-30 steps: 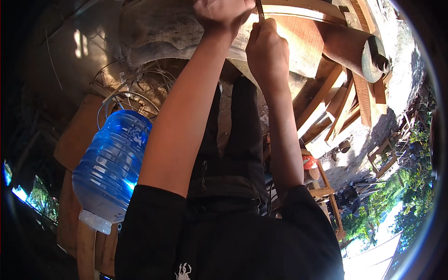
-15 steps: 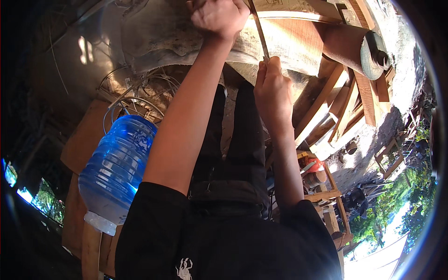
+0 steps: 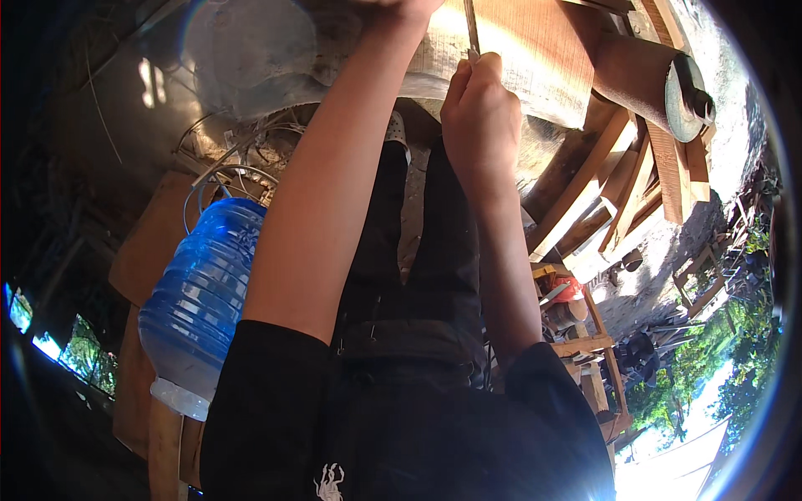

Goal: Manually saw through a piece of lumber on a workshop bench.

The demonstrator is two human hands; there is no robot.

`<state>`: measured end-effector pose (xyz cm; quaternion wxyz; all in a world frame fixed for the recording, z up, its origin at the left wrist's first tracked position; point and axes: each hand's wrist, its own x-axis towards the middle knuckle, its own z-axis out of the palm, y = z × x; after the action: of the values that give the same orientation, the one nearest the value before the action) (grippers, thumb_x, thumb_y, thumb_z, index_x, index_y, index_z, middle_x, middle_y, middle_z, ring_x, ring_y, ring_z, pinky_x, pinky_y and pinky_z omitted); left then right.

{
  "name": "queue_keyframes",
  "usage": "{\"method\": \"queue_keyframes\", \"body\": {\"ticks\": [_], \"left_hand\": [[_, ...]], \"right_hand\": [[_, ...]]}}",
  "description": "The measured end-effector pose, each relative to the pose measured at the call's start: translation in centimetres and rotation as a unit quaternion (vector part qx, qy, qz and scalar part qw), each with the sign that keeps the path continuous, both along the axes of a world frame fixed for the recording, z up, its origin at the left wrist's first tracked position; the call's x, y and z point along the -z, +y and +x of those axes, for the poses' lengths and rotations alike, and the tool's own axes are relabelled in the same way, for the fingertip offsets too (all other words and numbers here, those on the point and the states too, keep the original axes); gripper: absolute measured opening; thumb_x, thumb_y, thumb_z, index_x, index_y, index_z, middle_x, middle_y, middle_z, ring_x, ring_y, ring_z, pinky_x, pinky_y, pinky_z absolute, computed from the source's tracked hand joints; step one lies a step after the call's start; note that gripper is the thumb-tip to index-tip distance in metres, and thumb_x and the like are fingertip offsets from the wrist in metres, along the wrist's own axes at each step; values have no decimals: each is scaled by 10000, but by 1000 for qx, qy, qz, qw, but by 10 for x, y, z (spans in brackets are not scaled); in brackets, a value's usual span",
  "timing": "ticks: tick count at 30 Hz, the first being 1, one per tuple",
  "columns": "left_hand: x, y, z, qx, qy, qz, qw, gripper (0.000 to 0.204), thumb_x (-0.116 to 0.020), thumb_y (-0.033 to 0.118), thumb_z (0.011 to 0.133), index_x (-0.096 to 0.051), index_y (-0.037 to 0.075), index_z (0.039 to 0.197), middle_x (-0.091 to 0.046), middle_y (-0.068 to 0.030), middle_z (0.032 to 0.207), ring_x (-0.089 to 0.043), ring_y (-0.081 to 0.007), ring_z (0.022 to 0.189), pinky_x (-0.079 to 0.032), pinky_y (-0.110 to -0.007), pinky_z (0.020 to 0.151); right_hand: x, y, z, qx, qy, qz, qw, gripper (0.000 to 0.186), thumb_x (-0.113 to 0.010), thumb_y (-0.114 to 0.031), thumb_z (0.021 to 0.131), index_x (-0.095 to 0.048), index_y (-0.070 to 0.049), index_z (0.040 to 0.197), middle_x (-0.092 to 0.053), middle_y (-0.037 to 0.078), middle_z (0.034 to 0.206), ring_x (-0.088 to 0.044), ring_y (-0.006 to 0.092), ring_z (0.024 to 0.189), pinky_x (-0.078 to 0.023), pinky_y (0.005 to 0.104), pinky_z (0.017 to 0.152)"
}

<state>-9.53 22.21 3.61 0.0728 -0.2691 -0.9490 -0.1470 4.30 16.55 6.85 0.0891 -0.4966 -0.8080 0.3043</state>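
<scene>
My right hand is closed in a fist round the near end of a long, thin, dark metal tool. The tool points away from me over a pale wooden board and runs out of the top of the picture. Its far end and the part inside my fist are hidden. My left hand is cut off by the upper edge, left of the tool, so its fingers do not show. Sunlight falls across the board's grain.
A blue water jug lies tilted at my left, near coiled wire. On the right, a brown roll sits above stacked wooden offcuts. A wooden frame and a red item are lower right.
Both hands have moved away from me, toward the top; my left hand has mostly left the picture. My right hand still grips the tool. The board and roll appear shifted slightly right.
</scene>
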Motion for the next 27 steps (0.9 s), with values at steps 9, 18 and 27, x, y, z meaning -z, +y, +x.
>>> {"method": "queue_keyframes", "body": {"ticks": [9,18,27], "left_hand": [[10,-12,15,54,60,36,996,282,-497,220,738,-636,-10,827,-603,-146,894,-556,-288,898,-459,-428,772],[4,-16,10,91,63,52,993,252,-511,205,713,-621,-14,657,-622,-164,727,-603,-311,731,-491,-389,706],[2,-17,4,67,38,37,996,239,-513,195,693,-613,-5,609,-615,-153,689,-597,-303,706,-479,-414,695]], "right_hand": [[2,-3,23,-12,-50,-23,998,163,-424,-153,892,-394,4,860,-550,215,528,-583,375,500,-464,451,426],[7,-1,14,4,-41,0,999,181,-428,-164,899,-415,5,836,-537,210,507,-575,363,479,-469,441,431],[-10,-27,36,10,-40,-28,999,191,-446,-161,892,-418,3,800,-523,204,482,-575,342,457,-457,417,397]]}}
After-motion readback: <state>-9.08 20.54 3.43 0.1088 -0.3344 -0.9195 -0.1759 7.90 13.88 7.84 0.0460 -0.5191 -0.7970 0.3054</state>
